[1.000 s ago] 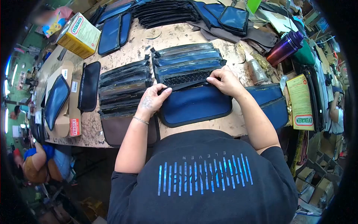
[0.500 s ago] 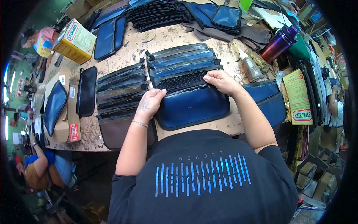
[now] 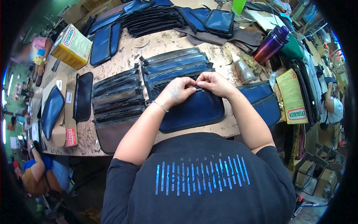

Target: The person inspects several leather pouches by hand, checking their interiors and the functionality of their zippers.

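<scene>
In the head view, my left hand [image 3: 178, 90] and my right hand [image 3: 215, 84] meet at the upper edge of a dark blue leather-like panel [image 3: 192, 112] with black trim. The fingers of both are pinched on that edge, with the fingertips nearly touching. Part of a black mesh strip [image 3: 158, 89] shows beside my left hand; my hands cover the rest. Beyond lie overlapping blue panels [image 3: 179, 63] with rough, glue-marked edges. To their left sits a similar row of dark panels [image 3: 117, 95].
A yellow Evergreen can [image 3: 71, 46] stands back left, another can [image 3: 293, 96] at right. A purple bottle [image 3: 271, 44] and a glue-stained bottle [image 3: 243, 70] are at back right. Stacked black pieces [image 3: 153, 21] lie at the far side; a cardboard piece [image 3: 61, 123] is left. Other people are at the left and right.
My hands have come together from the two ends of the mesh strip to the middle of the panel's upper edge. The view has shifted slightly.
</scene>
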Tool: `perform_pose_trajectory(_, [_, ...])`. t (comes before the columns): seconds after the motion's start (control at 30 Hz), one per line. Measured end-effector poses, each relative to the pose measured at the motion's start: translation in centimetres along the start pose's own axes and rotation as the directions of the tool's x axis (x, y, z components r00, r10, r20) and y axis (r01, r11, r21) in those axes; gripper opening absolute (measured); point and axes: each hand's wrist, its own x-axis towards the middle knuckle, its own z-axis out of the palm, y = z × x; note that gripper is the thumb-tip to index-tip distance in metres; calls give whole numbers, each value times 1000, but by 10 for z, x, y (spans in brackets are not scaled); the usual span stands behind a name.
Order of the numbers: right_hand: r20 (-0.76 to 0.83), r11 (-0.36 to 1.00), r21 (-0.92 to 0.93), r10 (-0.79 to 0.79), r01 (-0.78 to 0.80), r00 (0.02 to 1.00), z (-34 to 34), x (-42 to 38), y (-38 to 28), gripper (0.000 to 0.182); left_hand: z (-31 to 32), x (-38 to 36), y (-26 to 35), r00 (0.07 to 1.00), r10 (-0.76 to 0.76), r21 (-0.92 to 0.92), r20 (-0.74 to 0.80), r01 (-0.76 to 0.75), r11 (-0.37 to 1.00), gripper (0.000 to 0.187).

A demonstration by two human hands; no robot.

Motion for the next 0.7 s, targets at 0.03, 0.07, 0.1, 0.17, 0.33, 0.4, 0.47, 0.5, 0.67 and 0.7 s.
perform_pose_trajectory(0.03, [-10,1000,1,4,-4,1000,0,-1,0,9,-1,4,-2,999,-50,-143,21,52,988,25])
perform_pose_trajectory(0.07, [-16,1000,3,-6,6,1000,1,-1,0,9,-3,5,-4,993,-111,-232,46,118,965,24])
perform_pose_trajectory(0.1, [-21,1000,5,-19,19,1000,1,-1,0,9,-5,6,-4,982,-171,-317,75,186,930,24])
perform_pose_trajectory(0.17, [2,1000,4,-1,1,1000,-1,-1,4,11,-3,8,-6,982,-176,-305,69,188,934,23])
perform_pose_trajectory(0.33, [145,987,126,-122,104,982,-7,-4,11,26,-1,6,-9,993,-112,-319,31,116,941,23])
perform_pose_trajectory(0.4, [124,983,161,-113,93,986,-5,-8,7,28,0,3,-6,993,-116,-314,25,118,942,23])
perform_pose_trajectory(0.47, [103,977,196,-108,87,989,-5,-10,7,31,1,2,-6,993,-120,-307,16,119,944,23])
perform_pose_trajectory(0.5, [116,967,234,-133,103,984,-6,-11,9,32,2,1,-7,995,-103,-323,11,101,941,22])
perform_pose_trajectory(0.67, [118,963,241,-149,118,982,-5,-12,10,35,4,0,-8,995,-96,-388,18,96,917,21])
perform_pose_trajectory(0.7, [101,966,220,-159,133,982,-4,-11,12,34,3,0,-8,995,-95,-392,23,97,915,21])
